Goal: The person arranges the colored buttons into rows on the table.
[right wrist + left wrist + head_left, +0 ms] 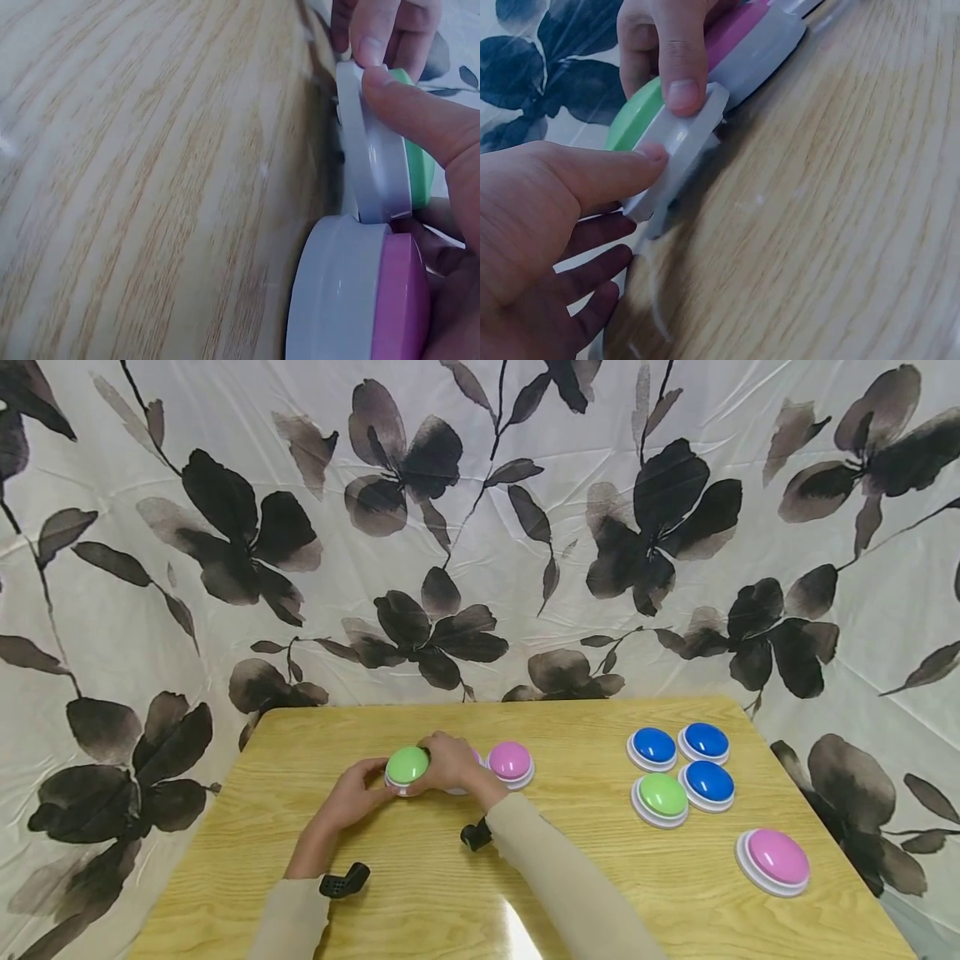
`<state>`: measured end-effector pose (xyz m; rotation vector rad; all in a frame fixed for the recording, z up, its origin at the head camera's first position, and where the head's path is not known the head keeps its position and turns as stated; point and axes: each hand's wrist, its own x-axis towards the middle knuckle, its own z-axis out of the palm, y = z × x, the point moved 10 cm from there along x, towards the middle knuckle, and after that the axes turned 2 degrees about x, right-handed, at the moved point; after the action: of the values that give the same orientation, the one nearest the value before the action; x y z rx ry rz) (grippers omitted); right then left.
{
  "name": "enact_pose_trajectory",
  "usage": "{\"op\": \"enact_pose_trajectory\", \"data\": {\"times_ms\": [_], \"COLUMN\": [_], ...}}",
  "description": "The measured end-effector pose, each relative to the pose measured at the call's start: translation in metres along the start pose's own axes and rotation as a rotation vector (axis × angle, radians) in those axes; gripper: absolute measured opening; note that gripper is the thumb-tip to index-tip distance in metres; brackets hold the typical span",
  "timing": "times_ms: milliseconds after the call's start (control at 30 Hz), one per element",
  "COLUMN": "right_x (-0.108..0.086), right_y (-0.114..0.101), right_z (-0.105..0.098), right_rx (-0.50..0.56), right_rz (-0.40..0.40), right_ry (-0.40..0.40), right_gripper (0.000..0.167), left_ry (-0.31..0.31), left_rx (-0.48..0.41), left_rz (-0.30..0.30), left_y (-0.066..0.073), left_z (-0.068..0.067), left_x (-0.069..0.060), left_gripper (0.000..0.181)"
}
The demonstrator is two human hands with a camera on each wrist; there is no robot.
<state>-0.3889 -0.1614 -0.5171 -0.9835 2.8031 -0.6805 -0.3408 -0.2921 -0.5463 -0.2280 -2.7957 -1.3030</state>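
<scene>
A flowered cloth (555, 510) hangs behind the wooden table (585, 877). Near the table's far edge I see the left hand (354, 793) and right hand (450, 762) pinching one green button (407, 766), beside two pink buttons (510, 761), by its white base (681, 139).

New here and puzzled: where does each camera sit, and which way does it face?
Head: worn on the head, facing forward and down at the table; both arms show.
Left wrist: worn there, facing the held green button; left fingers and right fingers show.
Right wrist: worn there, facing that button and a pink button; same fingers show.
Wrist views share both buttons.
</scene>
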Motion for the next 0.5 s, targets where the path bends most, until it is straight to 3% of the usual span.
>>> {"op": "enact_pose_trajectory", "data": {"times_ms": [300, 500], "right_x": [0.0047, 0.0030], "right_y": [-0.0002, 0.0031], "right_z": [0.0052, 0.0090], "right_rx": [-0.075, -0.083], "right_rz": [0.007, 0.002], "right_ry": [0.014, -0.025], "right_gripper": [0.080, 0.078], "left_ry": [0.016, 0.002], "left_rx": [0.032, 0.012], "left_rz": [0.033, 0.003], "left_y": [-0.0033, -0.0094], "left_z": [-0.0050, -0.0008], "left_x": [0.0030, 0.0039], "left_gripper": [0.057, 0.059]}}
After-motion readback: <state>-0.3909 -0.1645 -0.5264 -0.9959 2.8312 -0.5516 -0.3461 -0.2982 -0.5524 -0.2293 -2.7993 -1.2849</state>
